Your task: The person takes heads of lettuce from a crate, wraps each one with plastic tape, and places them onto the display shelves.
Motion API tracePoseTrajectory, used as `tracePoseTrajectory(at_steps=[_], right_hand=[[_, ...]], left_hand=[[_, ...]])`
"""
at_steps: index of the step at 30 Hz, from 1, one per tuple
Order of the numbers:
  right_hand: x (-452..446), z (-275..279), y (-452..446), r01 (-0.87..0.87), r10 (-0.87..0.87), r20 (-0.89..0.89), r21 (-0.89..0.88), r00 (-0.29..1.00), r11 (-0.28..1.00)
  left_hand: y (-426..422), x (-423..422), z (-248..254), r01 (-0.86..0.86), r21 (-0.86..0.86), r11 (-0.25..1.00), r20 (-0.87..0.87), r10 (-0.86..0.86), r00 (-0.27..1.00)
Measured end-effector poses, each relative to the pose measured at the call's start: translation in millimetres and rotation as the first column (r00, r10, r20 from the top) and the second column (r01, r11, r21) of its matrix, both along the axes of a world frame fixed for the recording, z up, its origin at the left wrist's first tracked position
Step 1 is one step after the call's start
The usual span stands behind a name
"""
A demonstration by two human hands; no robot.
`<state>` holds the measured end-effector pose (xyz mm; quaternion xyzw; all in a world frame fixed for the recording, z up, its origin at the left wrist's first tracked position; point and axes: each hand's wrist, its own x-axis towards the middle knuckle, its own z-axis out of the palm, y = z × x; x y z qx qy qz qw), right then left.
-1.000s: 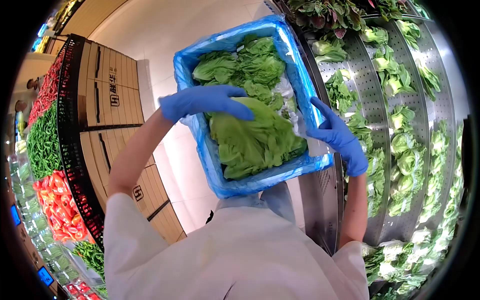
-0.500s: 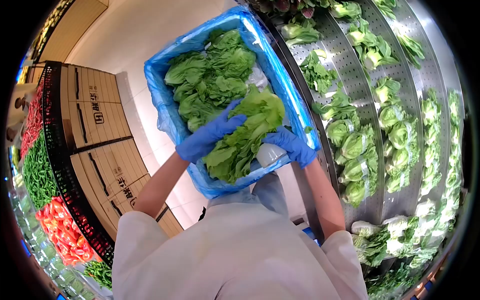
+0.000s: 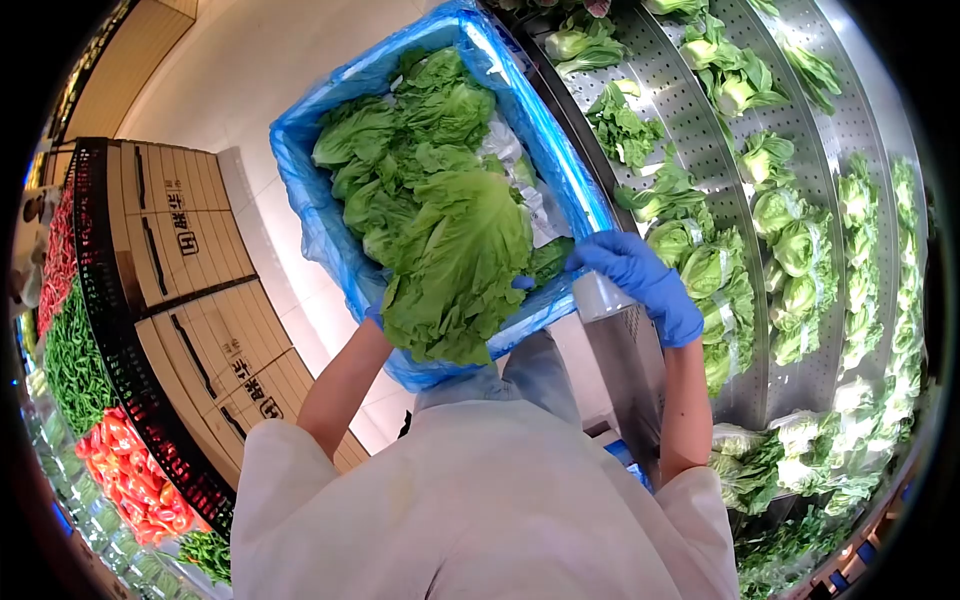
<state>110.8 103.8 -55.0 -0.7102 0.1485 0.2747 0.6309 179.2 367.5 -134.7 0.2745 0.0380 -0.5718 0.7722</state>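
Note:
A large green lettuce hangs over the near end of a blue plastic-lined crate. My left hand, in a blue glove, supports it from beneath. The lettuce hides most of that hand; one fingertip shows at its right side. My right hand, also blue-gloved, is beside the crate's right rim, thumb and fingers pinched at the edge of a darker lettuce leaf. More lettuces fill the crate's left and far part, with crumpled clear plastic along the right.
Perforated metal shelves on the right carry bok choy and wrapped green heads. A metal panel stands below my right hand. At left, a wood-fronted stand holds green chilies and red peppers.
My right hand has moved right, from the lettuce to beyond the crate's rim. The lettuce has turned to show a broad leaf and now covers most of my left hand.

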Motion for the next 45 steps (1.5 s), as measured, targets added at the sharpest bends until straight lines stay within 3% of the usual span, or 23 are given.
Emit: tracePoseTrajectory(at_steps=[2,5,8,12,14,15,18,20,22,24,25,26,28,30,31,32,33,37,38,39,40,42,45], right_hand=[[8.5,13.3,7.5,0.042,-0.046,-0.047,-0.076,0.998,0.996],[18.1,27.1,25.2,0.169,-0.167,0.091,-0.017,0.982,0.985],[17.3,14.5,27.9,0.145,-0.131,0.088,-0.175,0.987,0.974],[-0.1,6.4,38.4,0.183,-0.167,0.123,-0.137,0.978,0.973],[-4.8,8.4,49.3,-0.052,0.047,-0.032,-0.201,0.998,0.978],[-8.8,-2.8,59.2,-0.026,0.031,0.038,-0.126,0.999,0.992],[-25.2,-33.0,70.9,0.131,-0.131,0.039,0.005,0.991,0.991],[-29.3,-39.4,74.4,0.207,-0.213,0.087,0.075,0.973,0.975],[-34.5,-45.1,78.3,0.451,-0.491,-0.004,0.403,0.871,0.796],[-40.3,-53.0,79.4,0.492,-0.494,-0.093,0.357,0.864,0.794],[-42.0,-54.2,80.0,0.523,-0.493,-0.176,0.307,0.852,0.795],[-46.3,-52.3,82.9,0.529,-0.499,-0.176,0.311,0.848,0.790],[-55.0,-30.3,98.9,0.575,-0.589,-0.048,0.290,0.807,0.765],[-62.9,-14.7,103.8,0.604,-0.629,0.037,0.244,0.776,0.759],[-65.0,-3.2,100.7,0.534,-0.522,0.203,-0.003,0.828,0.845],[-67.2,2.4,96.6,0.460,-0.369,0.329,-0.267,0.869,0.847],[-69.5,1.6,92.9,0.474,-0.328,0.425,-0.305,0.844,0.826],[-72.9,26.9,75.3,0.424,-0.322,0.380,-0.226,0.867,0.877],[-70.8,33.9,71.9,0.329,-0.221,0.358,-0.278,0.907,0.902],[-69.1,36.9,69.3,0.231,-0.119,0.331,-0.326,0.936,0.917],[-67.4,36.3,67.2,0.239,-0.127,0.331,-0.324,0.935,0.915],[-64.9,34.7,62.9,0.190,0.032,0.444,-0.446,0.896,0.874],[-62.2,54.4,53.9,0.094,0.154,0.362,-0.583,0.919,0.807]], left_hand=[[4.5,0.6,1.3,0.006,-0.014,1.000,-0.023,-0.006,1.000],[20.7,-2.1,2.2,-0.003,-0.043,0.999,-0.090,-0.001,0.996],[34.7,-6.5,-1.4,-0.024,-0.084,0.996,-0.182,0.008,0.983],[40.4,-8.2,0.1,-0.005,-0.126,0.992,-0.258,-0.028,0.966],[37.9,-7.7,6.9,0.090,-0.078,0.993,-0.142,-0.101,0.985],[32.6,-7.9,18.0,0.210,0.102,0.972,0.196,-0.227,0.954],[24.1,-11.3,23.2,0.131,0.047,0.990,0.323,-0.139,0.936],[18.3,-8.8,44.9,0.072,0.150,0.986,0.296,-0.115,0.948],[18.8,-12.6,51.6,0.019,0.259,0.966,0.267,-0.091,0.959],[23.9,-16.8,51.4,0.003,0.436,0.900,0.084,-0.044,0.996],[23.0,-15.6,50.9,0.009,0.439,0.898,0.084,-0.051,0.995],[21.5,-12.9,50.3,0.106,0.500,0.859,0.210,-0.240,0.948],[15.8,-12.7,52.3,0.195,0.573,0.796,0.314,-0.433,0.845],[4.7,-20.5,59.5,-0.002,0.316,0.949,0.815,-0.270,0.513],[5.0,-21.4,62.2,0.007,0.318,0.948,0.815,-0.277,0.509],[5.8,-21.2,64.5,0.016,0.325,0.945,0.778,-0.277,0.564],[5.8,-19.7,66.3,0.028,0.331,0.943,0.737,-0.277,0.617],[-2.2,-5.3,71.1,0.160,0.223,0.962,0.616,-0.266,0.742],[-4.0,-4.2,69.6,0.164,0.224,0.961,0.615,-0.270,0.741],[-4.9,-3.0,66.8,0.243,0.301,0.922,0.669,-0.386,0.635],[-5.1,-2.0,64.0,0.312,0.383,0.869,0.705,-0.493,0.510],[-0.4,-9.0,64.7,0.360,0.458,0.813,0.506,-0.571,0.646],[-14.9,-15.2,79.4,0.276,0.264,0.924,0.546,-0.379,0.748]])
